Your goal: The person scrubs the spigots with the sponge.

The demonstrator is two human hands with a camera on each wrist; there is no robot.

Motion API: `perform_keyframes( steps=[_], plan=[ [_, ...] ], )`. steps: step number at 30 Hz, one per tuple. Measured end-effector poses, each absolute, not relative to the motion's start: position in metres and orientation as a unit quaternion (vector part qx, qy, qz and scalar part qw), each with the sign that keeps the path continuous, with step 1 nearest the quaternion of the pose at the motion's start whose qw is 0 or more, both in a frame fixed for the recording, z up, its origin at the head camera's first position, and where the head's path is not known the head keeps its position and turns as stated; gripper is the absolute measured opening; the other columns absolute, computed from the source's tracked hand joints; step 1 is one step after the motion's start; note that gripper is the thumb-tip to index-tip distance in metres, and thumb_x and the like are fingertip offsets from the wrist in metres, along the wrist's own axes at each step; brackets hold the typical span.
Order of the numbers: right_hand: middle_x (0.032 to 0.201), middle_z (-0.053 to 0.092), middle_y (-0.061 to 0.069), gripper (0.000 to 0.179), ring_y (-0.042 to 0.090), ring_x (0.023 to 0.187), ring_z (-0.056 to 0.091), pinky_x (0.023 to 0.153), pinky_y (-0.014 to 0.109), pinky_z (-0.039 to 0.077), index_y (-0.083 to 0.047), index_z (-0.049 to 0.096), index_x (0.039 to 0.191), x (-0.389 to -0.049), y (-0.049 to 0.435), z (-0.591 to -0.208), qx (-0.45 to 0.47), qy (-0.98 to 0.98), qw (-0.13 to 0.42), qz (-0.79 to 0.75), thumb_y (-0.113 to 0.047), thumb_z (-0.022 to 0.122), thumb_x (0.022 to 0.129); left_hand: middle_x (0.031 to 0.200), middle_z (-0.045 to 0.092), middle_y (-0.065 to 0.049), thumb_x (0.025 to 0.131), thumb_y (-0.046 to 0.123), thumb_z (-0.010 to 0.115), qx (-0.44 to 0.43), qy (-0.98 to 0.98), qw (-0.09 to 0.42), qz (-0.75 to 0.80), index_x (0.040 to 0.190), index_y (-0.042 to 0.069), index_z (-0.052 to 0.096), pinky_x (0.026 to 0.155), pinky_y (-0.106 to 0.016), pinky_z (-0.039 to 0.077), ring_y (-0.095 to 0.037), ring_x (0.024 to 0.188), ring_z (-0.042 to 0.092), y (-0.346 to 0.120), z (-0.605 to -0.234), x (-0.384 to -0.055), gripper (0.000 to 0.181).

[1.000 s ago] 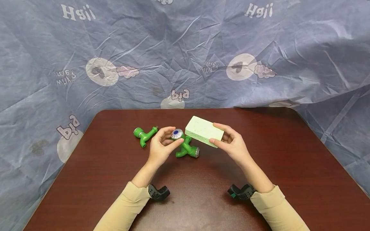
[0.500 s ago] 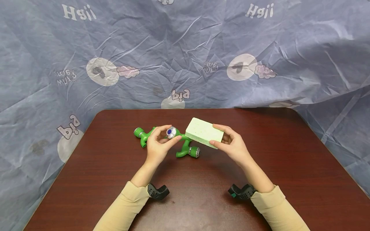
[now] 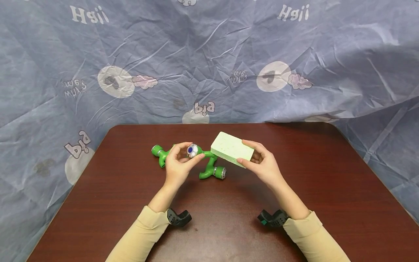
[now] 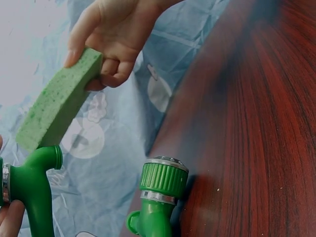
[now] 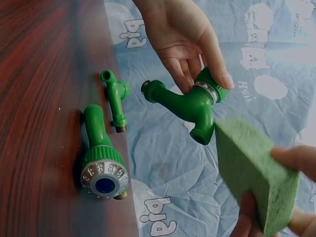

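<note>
My left hand [image 3: 176,165] holds a green tap [image 3: 194,150] up off the table, its fingers and thumb round the knob with the silver, blue-centred cap. In my right hand [image 3: 266,163] is a pale green sponge [image 3: 232,147], pinched by its near end. The sponge's far corner meets the held tap's spout in both wrist views, apparently touching it. Beneath the hands lies a second green tap [image 3: 209,171], partly hidden. A third green tap [image 3: 160,154] lies to the left, partly covered by my left hand.
The dark red-brown wooden table [image 3: 314,174] spreads around the hands. Behind its far edge hangs a wrinkled blue-grey printed cloth [image 3: 229,54]. Each wrist wears a black camera mount [image 3: 179,217].
My left hand has shifted a little left and turned the tap so its capped end faces more to the left. The sponge has moved only slightly.
</note>
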State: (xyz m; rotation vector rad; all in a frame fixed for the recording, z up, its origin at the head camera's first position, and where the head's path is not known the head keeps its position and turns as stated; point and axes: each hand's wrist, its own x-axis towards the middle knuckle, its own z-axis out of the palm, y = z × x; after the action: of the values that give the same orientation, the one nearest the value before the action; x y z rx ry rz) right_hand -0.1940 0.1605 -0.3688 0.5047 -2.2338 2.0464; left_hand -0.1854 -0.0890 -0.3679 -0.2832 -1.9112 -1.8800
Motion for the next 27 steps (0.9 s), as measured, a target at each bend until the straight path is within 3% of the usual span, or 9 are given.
perform_keyframes(
  steps=[7,16,22,27],
  plan=[
    [0.127,0.046,0.01,0.058,0.015,0.092,0.062,0.073,0.025,0.055,0.0,0.05,0.131,-0.1935,0.1619,-0.3666,0.182,-0.729,0.016,0.66,0.004,0.073,0.078,0.1,0.059,-0.018,0.068,-0.004,0.081,-0.091,-0.696,0.227,-0.675,0.106,-0.01,0.06,0.071,-0.028,0.055,-0.011,0.085,0.059,-0.0897,-0.3647,-0.1842,0.044],
    [0.12,0.048,0.008,0.058,0.011,0.087,0.061,0.069,0.022,0.055,-0.001,0.05,0.132,-0.196,0.1663,-0.3645,0.136,-0.741,0.041,0.656,0.003,0.072,0.078,0.101,0.06,-0.019,0.067,-0.007,0.08,-0.079,-0.68,0.22,-0.695,0.111,-0.011,0.055,0.071,-0.023,0.054,-0.015,0.086,0.058,-0.0901,-0.3665,-0.1859,0.051],
    [0.116,0.051,0.008,0.058,0.012,0.088,0.062,0.07,0.024,0.055,0.001,0.049,0.132,-0.1944,0.1656,-0.3626,0.157,-0.714,0.047,0.681,0.005,0.071,0.079,0.099,0.06,-0.023,0.065,-0.013,0.079,-0.096,-0.662,0.209,-0.713,0.106,-0.016,0.052,0.071,-0.023,0.054,-0.016,0.085,0.059,-0.0892,-0.369,-0.187,0.049],
    [0.114,0.051,0.008,0.057,0.013,0.086,0.062,0.069,0.024,0.055,0.002,0.049,0.131,-0.1927,0.1639,-0.3626,0.176,-0.697,0.04,0.694,0.007,0.07,0.078,0.098,0.062,-0.025,0.065,-0.015,0.077,-0.126,-0.672,0.206,-0.7,0.105,-0.015,0.057,0.072,-0.032,0.055,-0.017,0.08,0.062,-0.0881,-0.3701,-0.1856,0.044]
  ],
)
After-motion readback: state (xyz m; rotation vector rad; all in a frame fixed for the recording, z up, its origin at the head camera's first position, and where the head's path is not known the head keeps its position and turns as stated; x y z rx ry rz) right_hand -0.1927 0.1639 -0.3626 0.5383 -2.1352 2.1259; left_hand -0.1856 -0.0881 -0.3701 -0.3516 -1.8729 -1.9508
